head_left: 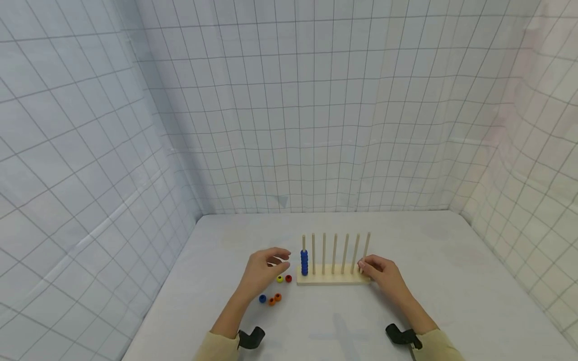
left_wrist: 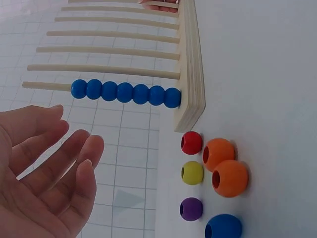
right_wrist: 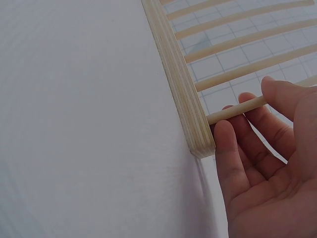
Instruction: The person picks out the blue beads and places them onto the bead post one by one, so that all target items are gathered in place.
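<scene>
A wooden bead rack (head_left: 331, 282) stands upright on the table, its several thin pegs rising from a flat base. On the leftmost peg sits a stack of blue beads (left_wrist: 125, 92). My left hand (head_left: 264, 271) hovers left of that stack, fingers spread and loosely bent, with nothing in its grasp. At the other end, my right hand (right_wrist: 262, 153) grips the rightmost peg (right_wrist: 237, 109) low down near the base, thumb on one side and fingers curled behind it. No bead shows on this peg in the right wrist view.
Loose beads lie left of the rack: a red bead (left_wrist: 191, 143), a yellow bead (left_wrist: 192, 173), a purple bead (left_wrist: 191, 209), two orange beads (left_wrist: 230, 178) and a blue bead (left_wrist: 224, 227). Grid-patterned white cloth (head_left: 307, 125) hangs behind and beside the white table (head_left: 433, 281).
</scene>
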A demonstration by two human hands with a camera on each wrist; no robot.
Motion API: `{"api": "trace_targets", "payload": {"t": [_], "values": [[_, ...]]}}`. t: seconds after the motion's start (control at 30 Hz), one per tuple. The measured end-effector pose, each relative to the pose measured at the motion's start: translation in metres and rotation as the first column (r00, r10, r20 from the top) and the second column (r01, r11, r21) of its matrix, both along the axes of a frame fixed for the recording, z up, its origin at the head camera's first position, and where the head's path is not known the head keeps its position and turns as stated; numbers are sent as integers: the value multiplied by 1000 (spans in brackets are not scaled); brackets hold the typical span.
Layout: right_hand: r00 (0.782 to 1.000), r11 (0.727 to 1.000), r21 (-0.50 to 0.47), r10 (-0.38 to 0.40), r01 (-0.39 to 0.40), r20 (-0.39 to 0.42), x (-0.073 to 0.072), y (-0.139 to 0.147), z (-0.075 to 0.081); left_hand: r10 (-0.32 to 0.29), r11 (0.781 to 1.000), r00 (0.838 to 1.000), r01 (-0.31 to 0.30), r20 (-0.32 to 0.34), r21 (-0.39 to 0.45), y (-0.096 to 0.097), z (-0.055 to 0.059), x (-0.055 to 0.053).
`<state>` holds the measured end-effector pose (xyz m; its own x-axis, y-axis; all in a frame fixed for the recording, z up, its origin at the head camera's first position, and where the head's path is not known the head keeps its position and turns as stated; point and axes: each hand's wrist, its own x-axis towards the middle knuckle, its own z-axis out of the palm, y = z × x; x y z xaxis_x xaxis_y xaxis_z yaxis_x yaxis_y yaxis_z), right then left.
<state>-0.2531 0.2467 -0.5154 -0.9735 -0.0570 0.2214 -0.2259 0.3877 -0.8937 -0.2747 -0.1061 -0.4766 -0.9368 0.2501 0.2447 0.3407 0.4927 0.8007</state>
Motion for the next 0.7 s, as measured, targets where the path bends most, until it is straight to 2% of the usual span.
{"api": "trace_targets", "payload": {"t": [0.27, 0.5, 0.7], "values": [[999, 999, -36, 31, -32, -12, 2, 0, 0, 4, 999, 1000, -4, 3, -44, -14, -7, 5], [1000, 999, -20, 27, -27, -8, 1, 1, -1, -15, 998, 1000, 16, 9, -64, -30, -13, 11], [1000, 1000, -24, 18, -19, -11, 2, 0, 1, -37, 996, 998, 41, 51, -75, -42, -17, 13]]}}
